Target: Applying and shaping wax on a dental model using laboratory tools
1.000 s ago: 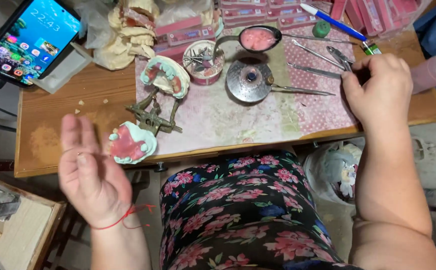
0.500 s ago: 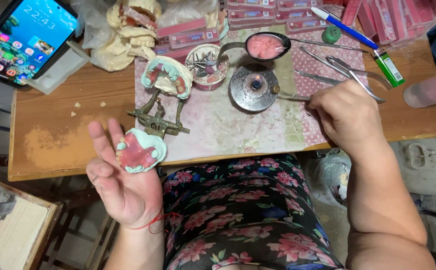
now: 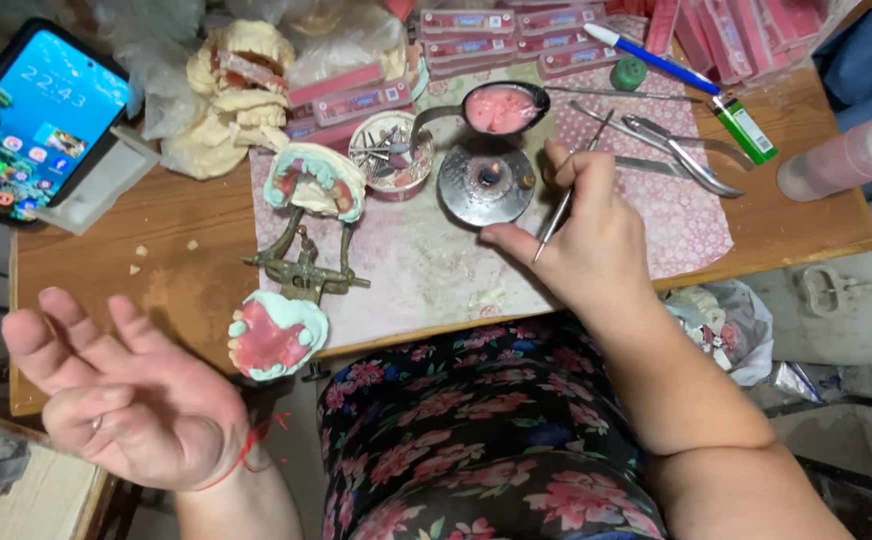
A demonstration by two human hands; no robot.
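My left hand (image 3: 121, 395) is palm up and empty, fingers spread, below the table's front left edge, just left of a mint-green dental cast with pink wax (image 3: 276, 337). That cast belongs to a brass articulator (image 3: 304, 268) whose upper cast (image 3: 316, 182) lies open behind it. My right hand (image 3: 586, 235) holds a thin metal wax tool (image 3: 568, 195) next to a small round metal burner (image 3: 486, 183) with a lit flame. A ladle of pink wax (image 3: 499, 108) sits behind the burner.
A phone (image 3: 31, 120) leans at the back left. Plaster casts (image 3: 231, 75), pink boxes (image 3: 481, 25), a tin of burs (image 3: 391, 155), pliers (image 3: 681, 150), a lighter (image 3: 746, 125), a pen (image 3: 651, 58) and a pink bottle (image 3: 846, 155) crowd the wooden table (image 3: 176, 290). My floral-clothed lap (image 3: 476, 430) is below.
My left hand let go of the lower cast and dropped left, palm up. My right hand picked up the wax tool and moved left to the burner.
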